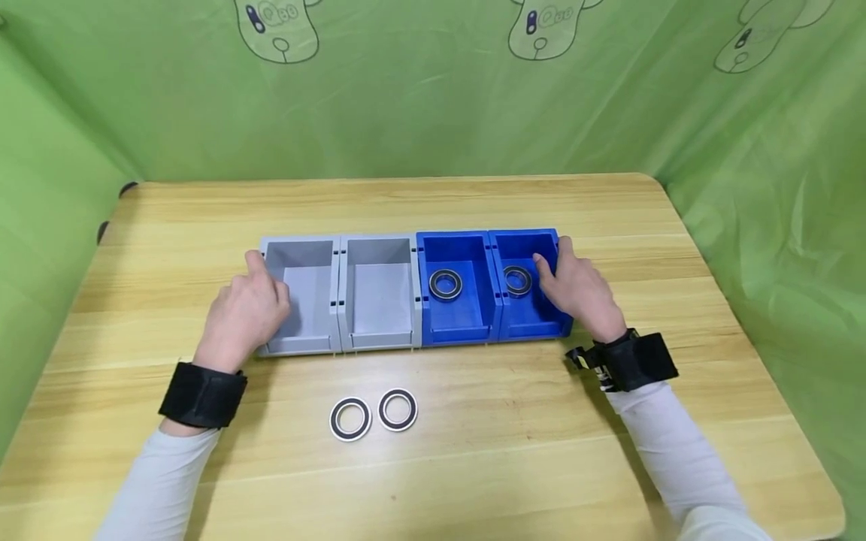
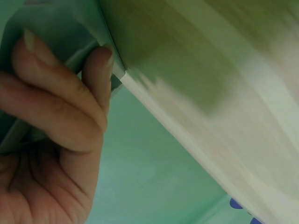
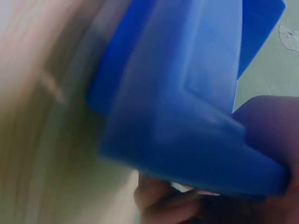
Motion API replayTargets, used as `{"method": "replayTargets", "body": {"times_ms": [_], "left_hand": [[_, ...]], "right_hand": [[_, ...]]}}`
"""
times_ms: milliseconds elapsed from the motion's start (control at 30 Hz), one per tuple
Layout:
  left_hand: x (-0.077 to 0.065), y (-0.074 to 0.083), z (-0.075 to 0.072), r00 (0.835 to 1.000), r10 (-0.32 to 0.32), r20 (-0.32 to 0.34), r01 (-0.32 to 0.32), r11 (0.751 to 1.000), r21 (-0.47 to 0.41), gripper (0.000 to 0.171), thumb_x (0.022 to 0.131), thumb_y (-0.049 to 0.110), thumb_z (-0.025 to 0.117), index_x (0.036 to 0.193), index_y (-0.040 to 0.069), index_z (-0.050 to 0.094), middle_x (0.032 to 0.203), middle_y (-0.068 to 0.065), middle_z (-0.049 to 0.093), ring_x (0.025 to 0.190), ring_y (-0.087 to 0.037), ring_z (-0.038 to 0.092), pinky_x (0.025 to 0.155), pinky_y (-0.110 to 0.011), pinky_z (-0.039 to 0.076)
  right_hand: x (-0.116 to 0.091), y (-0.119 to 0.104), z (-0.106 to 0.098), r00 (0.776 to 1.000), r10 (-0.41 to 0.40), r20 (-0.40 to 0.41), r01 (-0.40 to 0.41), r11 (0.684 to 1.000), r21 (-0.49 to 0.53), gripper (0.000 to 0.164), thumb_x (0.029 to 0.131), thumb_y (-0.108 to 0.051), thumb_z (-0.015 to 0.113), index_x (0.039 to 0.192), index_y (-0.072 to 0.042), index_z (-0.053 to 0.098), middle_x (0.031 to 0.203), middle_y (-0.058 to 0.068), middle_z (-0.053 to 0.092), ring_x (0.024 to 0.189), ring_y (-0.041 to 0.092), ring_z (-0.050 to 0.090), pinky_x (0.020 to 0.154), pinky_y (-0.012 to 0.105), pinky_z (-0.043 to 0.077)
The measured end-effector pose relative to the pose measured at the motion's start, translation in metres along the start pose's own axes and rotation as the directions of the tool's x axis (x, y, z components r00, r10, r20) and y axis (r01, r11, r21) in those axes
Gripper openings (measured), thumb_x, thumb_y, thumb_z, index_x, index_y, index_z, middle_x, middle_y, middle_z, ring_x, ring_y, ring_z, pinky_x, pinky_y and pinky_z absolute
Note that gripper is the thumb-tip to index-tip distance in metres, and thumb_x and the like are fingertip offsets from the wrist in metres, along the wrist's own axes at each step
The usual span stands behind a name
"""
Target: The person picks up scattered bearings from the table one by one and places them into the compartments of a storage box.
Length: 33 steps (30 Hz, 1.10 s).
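Four bins stand in a row: a left grey bin (image 1: pixel 304 346), a second grey bin (image 1: pixel 381 342), a blue bin (image 1: pixel 460 335) and a right blue bin (image 1: pixel 534 330). My left hand (image 1: pixel 245 312) grips the outer side wall of the left grey bin, fingers curled at the wall in the left wrist view. At the other end, my right hand (image 1: pixel 583 293) holds the right blue bin's outer wall, thumb inside. One ball bearing (image 1: pixel 458 285) lies in the inner blue bin, another bearing (image 1: pixel 517 294) in the right one. The right wrist view is blurred.
Two larger bearings lie on the wooden table (image 1: pixel 487 466) in front of the bins: a left bearing (image 1: pixel 366 419) and a right bearing (image 1: pixel 398 427), close together. A green curtain (image 1: pixel 419 113) hangs behind the table and along both sides.
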<state>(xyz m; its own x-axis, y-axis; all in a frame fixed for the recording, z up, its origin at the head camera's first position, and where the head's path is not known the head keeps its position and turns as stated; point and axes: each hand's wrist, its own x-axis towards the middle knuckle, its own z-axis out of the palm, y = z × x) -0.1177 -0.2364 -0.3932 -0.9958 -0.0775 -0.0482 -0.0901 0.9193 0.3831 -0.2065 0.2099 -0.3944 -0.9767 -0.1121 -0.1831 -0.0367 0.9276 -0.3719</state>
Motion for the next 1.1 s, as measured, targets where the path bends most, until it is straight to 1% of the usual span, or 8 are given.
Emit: {"method": "replayTargets", "body": {"times_ms": [233,367,433,500,567,733,867,1100], "left_hand": [[-0.002,0.004,-0.013,0.997,-0.027,0.079,0.024,0.999,0.029,0.038,0.103,0.024,0.033,0.115,-0.012,0.037,0.068,-0.023,0.053,0.051,-0.032,0.053,0.04,-0.04,0.039],[-0.012,0.015,-0.026,0.996,0.002,-0.085,0.01,0.991,0.132,0.045,0.105,0.031,0.035,0.101,-0.012,0.049,0.071,-0.031,0.056,0.053,-0.044,0.057,0.04,-0.05,0.039],[-0.021,0.024,-0.034,0.97,0.062,-0.236,-0.019,0.983,0.182,0.044,0.104,0.03,0.04,0.093,-0.011,0.052,0.07,-0.032,0.056,0.051,-0.048,0.056,0.038,-0.053,0.038],[-0.031,0.035,-0.04,0.92,0.159,-0.359,-0.077,0.969,0.233,0.042,0.102,0.028,0.046,0.089,-0.011,0.056,0.07,-0.031,0.057,0.046,-0.044,0.052,0.035,-0.049,0.035],[-0.042,0.048,-0.045,0.878,0.261,-0.401,-0.168,0.953,0.252,0.038,0.1,0.025,0.052,0.091,-0.011,0.06,0.073,-0.03,0.059,0.043,-0.037,0.049,0.033,-0.043,0.034],[-0.07,0.083,-0.044,0.854,0.44,-0.279,-0.385,0.894,0.231,0.033,0.097,0.024,0.061,0.105,-0.007,0.067,0.081,-0.023,0.066,0.049,-0.022,0.049,0.035,-0.029,0.036],[-0.09,0.105,-0.032,0.847,0.507,-0.161,-0.46,0.85,0.256,0.032,0.095,0.029,0.066,0.107,-0.001,0.07,0.079,-0.011,0.063,0.059,-0.019,0.053,0.038,-0.024,0.039],[-0.111,0.121,0.002,0.808,0.58,0.106,-0.589,0.791,0.164,0.043,0.088,0.036,0.075,0.12,0.009,0.066,0.108,-0.012,0.063,0.086,-0.02,0.06,0.054,-0.027,0.053]], "right_hand": [[0.001,-0.001,0.0,1.0,0.002,0.007,-0.002,1.0,0.003,0.045,0.109,-0.029,0.032,0.135,0.009,0.033,0.081,0.022,0.053,0.065,0.033,0.059,0.05,0.036,0.041],[0.001,-0.001,0.002,1.0,0.001,0.01,-0.001,1.0,0.017,0.043,0.109,-0.027,0.033,0.132,0.009,0.033,0.075,0.016,0.048,0.061,0.03,0.056,0.047,0.034,0.038],[0.0,-0.002,0.002,1.0,-0.004,0.0,0.004,1.0,0.019,0.042,0.109,-0.027,0.033,0.132,0.009,0.034,0.074,0.015,0.046,0.06,0.029,0.055,0.047,0.033,0.037],[0.0,-0.002,0.002,1.0,-0.008,-0.009,0.009,1.0,0.019,0.042,0.109,-0.027,0.033,0.132,0.008,0.034,0.074,0.014,0.046,0.059,0.029,0.055,0.046,0.033,0.037],[0.0,-0.003,0.001,1.0,-0.012,-0.016,0.013,1.0,0.017,0.041,0.109,-0.026,0.033,0.132,0.008,0.034,0.073,0.013,0.046,0.059,0.028,0.055,0.046,0.033,0.037],[0.0,-0.003,0.001,1.0,-0.012,-0.02,0.012,1.0,0.015,0.042,0.109,-0.027,0.033,0.133,0.008,0.034,0.073,0.013,0.045,0.058,0.028,0.054,0.046,0.033,0.036],[0.0,-0.004,0.0,1.0,-0.003,-0.019,0.003,1.0,0.015,0.043,0.109,-0.026,0.034,0.135,0.008,0.034,0.073,0.013,0.046,0.059,0.028,0.055,0.046,0.033,0.036],[0.001,-0.003,0.002,1.0,0.01,-0.016,-0.009,1.0,0.012,0.043,0.109,-0.027,0.034,0.135,0.008,0.034,0.073,0.013,0.046,0.059,0.029,0.055,0.046,0.033,0.037]]}}
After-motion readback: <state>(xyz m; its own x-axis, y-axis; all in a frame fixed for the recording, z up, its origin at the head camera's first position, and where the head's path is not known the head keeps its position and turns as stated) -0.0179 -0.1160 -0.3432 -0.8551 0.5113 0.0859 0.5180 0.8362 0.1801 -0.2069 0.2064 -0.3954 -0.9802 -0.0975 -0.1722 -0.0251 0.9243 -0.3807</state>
